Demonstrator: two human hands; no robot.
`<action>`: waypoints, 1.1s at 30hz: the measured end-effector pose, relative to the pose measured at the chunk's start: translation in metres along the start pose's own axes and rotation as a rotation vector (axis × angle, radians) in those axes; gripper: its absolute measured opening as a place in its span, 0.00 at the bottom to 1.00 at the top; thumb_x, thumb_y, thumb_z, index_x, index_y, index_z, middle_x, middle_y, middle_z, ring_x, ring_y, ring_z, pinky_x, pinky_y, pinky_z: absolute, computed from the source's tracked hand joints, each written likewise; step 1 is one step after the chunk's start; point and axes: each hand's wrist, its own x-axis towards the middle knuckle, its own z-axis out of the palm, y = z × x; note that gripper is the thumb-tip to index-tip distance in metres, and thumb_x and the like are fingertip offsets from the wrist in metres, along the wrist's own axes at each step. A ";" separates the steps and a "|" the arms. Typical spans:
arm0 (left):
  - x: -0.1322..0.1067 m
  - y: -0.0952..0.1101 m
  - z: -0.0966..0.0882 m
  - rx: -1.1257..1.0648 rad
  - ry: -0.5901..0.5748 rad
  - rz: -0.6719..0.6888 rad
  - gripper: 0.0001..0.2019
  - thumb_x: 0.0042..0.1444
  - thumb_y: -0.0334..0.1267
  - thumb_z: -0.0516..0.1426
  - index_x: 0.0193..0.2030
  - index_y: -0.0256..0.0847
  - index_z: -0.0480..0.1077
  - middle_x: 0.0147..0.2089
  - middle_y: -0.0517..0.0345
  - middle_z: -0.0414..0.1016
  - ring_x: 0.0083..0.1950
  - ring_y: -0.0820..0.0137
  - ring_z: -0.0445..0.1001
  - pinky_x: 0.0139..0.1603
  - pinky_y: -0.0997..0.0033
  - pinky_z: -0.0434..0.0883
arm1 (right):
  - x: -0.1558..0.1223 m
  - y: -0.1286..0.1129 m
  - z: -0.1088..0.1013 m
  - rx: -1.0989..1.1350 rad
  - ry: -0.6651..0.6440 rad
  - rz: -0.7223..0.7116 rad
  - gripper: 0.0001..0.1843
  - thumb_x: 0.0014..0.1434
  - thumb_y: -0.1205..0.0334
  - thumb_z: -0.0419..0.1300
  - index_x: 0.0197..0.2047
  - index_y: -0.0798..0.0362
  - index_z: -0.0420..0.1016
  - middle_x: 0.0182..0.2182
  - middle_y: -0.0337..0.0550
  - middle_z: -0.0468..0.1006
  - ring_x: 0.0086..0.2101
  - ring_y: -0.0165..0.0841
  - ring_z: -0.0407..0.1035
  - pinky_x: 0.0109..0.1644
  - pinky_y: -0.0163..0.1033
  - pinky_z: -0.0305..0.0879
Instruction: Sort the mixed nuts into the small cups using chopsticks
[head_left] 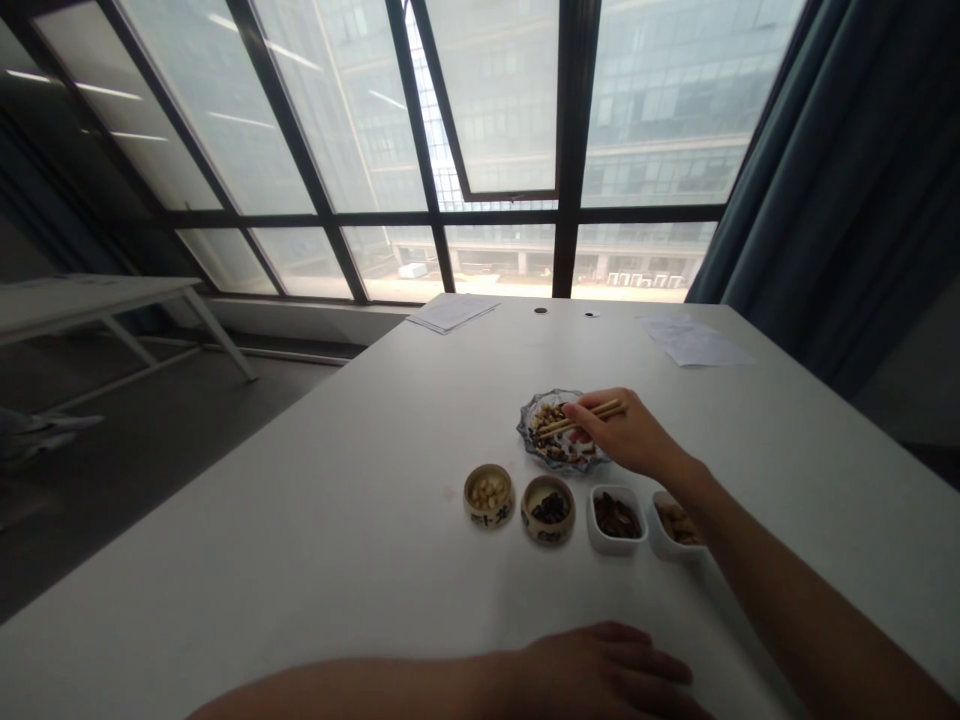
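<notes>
While the left grip (pixel 604 672) lies loosely spread, the right grip (pixel 621 430) pinches chopsticks (pixel 556 429).

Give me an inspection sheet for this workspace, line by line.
Surface: large white table
Items in use: light wooden chopsticks, clear scalloped glass dish, two round beige ceramic bowls, two square white plastic tubs; all containers hold small pieces
Clutter: white paper sheets toward the far edge
Hands: right hand holds the chopsticks over the dish; left hand palm down, nothing visibly held
Cables: nothing seen
Surroundings: dark-framed windows, blue fabric curtain
</notes>
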 end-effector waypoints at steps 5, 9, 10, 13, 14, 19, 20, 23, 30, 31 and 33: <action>0.002 -0.002 0.000 0.032 -0.008 0.011 0.22 0.72 0.40 0.45 0.66 0.40 0.71 0.75 0.62 0.65 0.79 0.68 0.57 0.78 0.65 0.58 | 0.002 0.006 0.002 -0.018 0.038 0.007 0.22 0.67 0.46 0.62 0.29 0.54 0.81 0.26 0.47 0.85 0.29 0.43 0.82 0.31 0.38 0.76; 0.003 -0.002 0.000 0.046 -0.002 0.015 0.20 0.71 0.40 0.47 0.62 0.44 0.74 0.75 0.62 0.65 0.78 0.67 0.58 0.77 0.65 0.60 | 0.002 0.006 0.002 -0.026 0.076 0.026 0.24 0.67 0.45 0.61 0.28 0.54 0.82 0.26 0.48 0.85 0.28 0.43 0.82 0.31 0.38 0.76; 0.003 -0.002 0.001 0.047 0.001 0.011 0.20 0.71 0.40 0.47 0.62 0.44 0.74 0.75 0.63 0.65 0.78 0.67 0.58 0.78 0.65 0.59 | 0.001 0.006 0.002 -0.025 0.083 0.032 0.23 0.67 0.46 0.61 0.28 0.54 0.82 0.25 0.48 0.85 0.28 0.43 0.82 0.30 0.38 0.76; 0.002 -0.003 0.004 0.044 0.002 0.006 0.22 0.72 0.40 0.45 0.65 0.42 0.71 0.76 0.65 0.63 0.79 0.68 0.57 0.79 0.66 0.57 | 0.001 0.004 0.001 -0.023 0.082 0.032 0.23 0.67 0.47 0.61 0.28 0.55 0.82 0.25 0.48 0.85 0.27 0.42 0.82 0.29 0.37 0.75; 0.002 -0.003 0.005 0.042 -0.001 0.008 0.23 0.72 0.41 0.44 0.67 0.41 0.70 0.76 0.65 0.63 0.79 0.68 0.57 0.79 0.66 0.56 | 0.001 0.003 0.001 -0.023 0.073 0.027 0.23 0.67 0.47 0.61 0.29 0.55 0.82 0.25 0.48 0.85 0.28 0.42 0.82 0.28 0.37 0.74; 0.001 -0.002 0.007 0.049 -0.011 -0.005 0.25 0.73 0.43 0.42 0.70 0.39 0.66 0.77 0.66 0.61 0.80 0.69 0.55 0.80 0.68 0.52 | 0.002 0.002 0.001 -0.005 0.105 0.044 0.21 0.66 0.49 0.63 0.30 0.55 0.83 0.25 0.49 0.85 0.28 0.43 0.83 0.29 0.37 0.75; 0.000 -0.002 0.007 0.051 -0.010 -0.008 0.25 0.73 0.43 0.42 0.70 0.39 0.66 0.77 0.66 0.61 0.80 0.69 0.55 0.81 0.68 0.52 | 0.002 0.000 -0.001 0.003 0.123 0.053 0.21 0.66 0.49 0.63 0.29 0.55 0.83 0.25 0.49 0.85 0.28 0.43 0.83 0.29 0.38 0.76; -0.001 -0.001 0.007 0.057 -0.009 0.005 0.26 0.73 0.42 0.42 0.71 0.36 0.64 0.77 0.64 0.61 0.80 0.67 0.54 0.81 0.65 0.51 | -0.002 -0.012 -0.010 0.045 0.181 0.069 0.20 0.66 0.49 0.64 0.29 0.55 0.83 0.26 0.50 0.85 0.28 0.44 0.83 0.30 0.39 0.78; -0.001 -0.004 0.005 0.078 -0.017 0.037 0.26 0.73 0.41 0.41 0.71 0.35 0.65 0.76 0.64 0.62 0.79 0.66 0.56 0.80 0.66 0.53 | -0.039 -0.067 -0.045 0.065 0.126 0.112 0.21 0.62 0.43 0.69 0.34 0.54 0.86 0.28 0.52 0.86 0.27 0.45 0.83 0.31 0.42 0.82; -0.001 -0.004 0.005 0.079 -0.017 0.041 0.26 0.73 0.41 0.41 0.70 0.35 0.66 0.76 0.63 0.63 0.79 0.66 0.57 0.80 0.66 0.55 | -0.045 -0.073 -0.048 0.046 0.064 0.136 0.22 0.62 0.42 0.69 0.34 0.54 0.86 0.27 0.52 0.86 0.27 0.44 0.83 0.31 0.42 0.82; 0.001 -0.005 0.004 0.087 -0.014 0.046 0.26 0.73 0.41 0.42 0.70 0.35 0.66 0.76 0.62 0.64 0.78 0.66 0.58 0.78 0.65 0.58 | -0.054 -0.082 -0.050 -0.009 -0.070 0.188 0.23 0.63 0.41 0.68 0.34 0.55 0.86 0.26 0.51 0.85 0.27 0.43 0.82 0.31 0.39 0.80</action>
